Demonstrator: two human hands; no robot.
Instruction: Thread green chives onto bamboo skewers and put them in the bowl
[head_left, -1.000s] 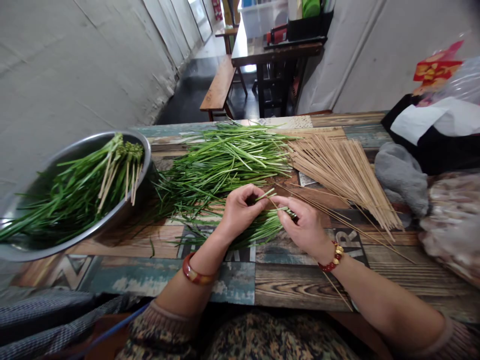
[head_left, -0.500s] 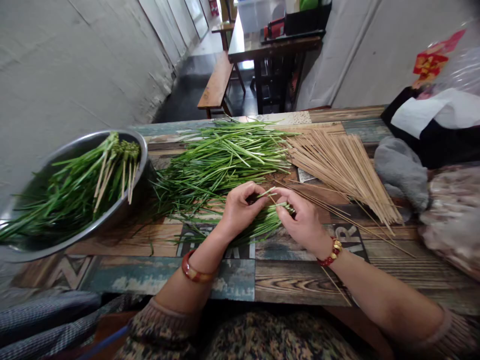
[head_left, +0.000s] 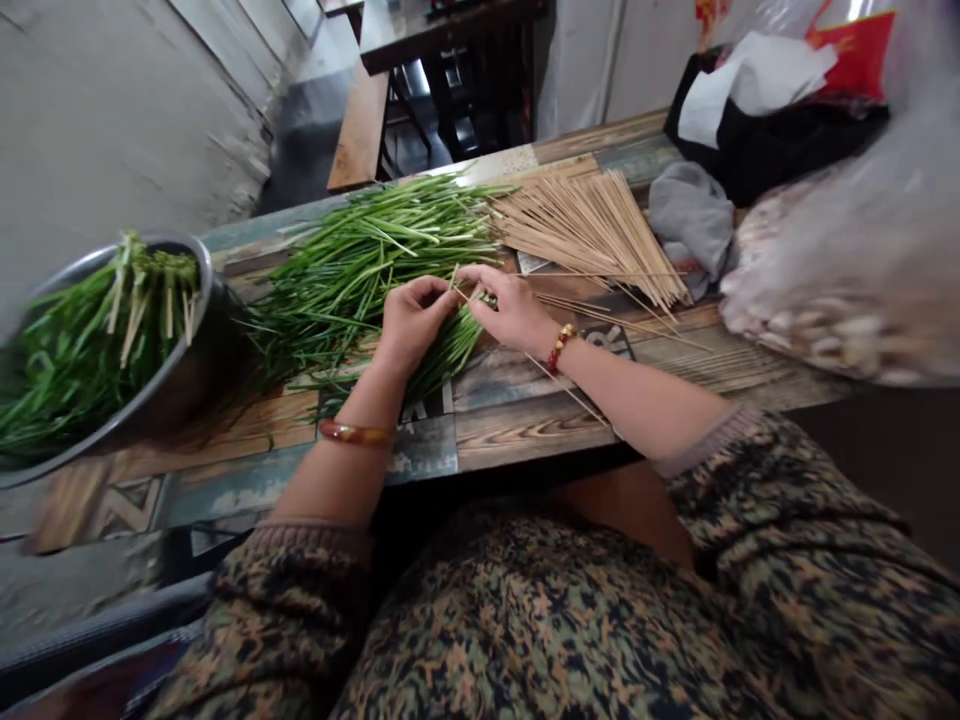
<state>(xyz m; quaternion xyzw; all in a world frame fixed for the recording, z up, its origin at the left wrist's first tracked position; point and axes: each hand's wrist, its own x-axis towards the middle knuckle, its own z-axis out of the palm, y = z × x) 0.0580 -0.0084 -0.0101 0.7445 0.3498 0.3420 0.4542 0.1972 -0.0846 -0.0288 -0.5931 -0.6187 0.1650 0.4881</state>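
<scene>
My left hand (head_left: 414, 318) is closed, pinching a pale chive stalk (head_left: 454, 278) between thumb and fingers. Close beside it, my right hand (head_left: 508, 306) is closed on a thin bamboo skewer (head_left: 574, 396), whose long end comes out below the wrist. The fingertips of both hands nearly meet around the skewer's tip, and exactly how stalk and tip touch is too small to tell. A small bunch of chives (head_left: 459, 350) lies beneath the hands, partly covered by them. Beyond spreads a large pile of chives (head_left: 390, 235).
Many loose bamboo skewers (head_left: 592, 235) fan out behind my right hand. A metal basin (head_left: 166, 372) at the left holds skewered chives. On the right are a grey mesh bundle (head_left: 690, 215), a clear bag of pale pieces (head_left: 825, 290) and a black bag (head_left: 795, 140). A bench (head_left: 360, 130) stands beyond the table.
The view has tilted down and turned right, so things appear shifted left and more of my sleeves and the clear bag show. Both hands stay close together over the chives.
</scene>
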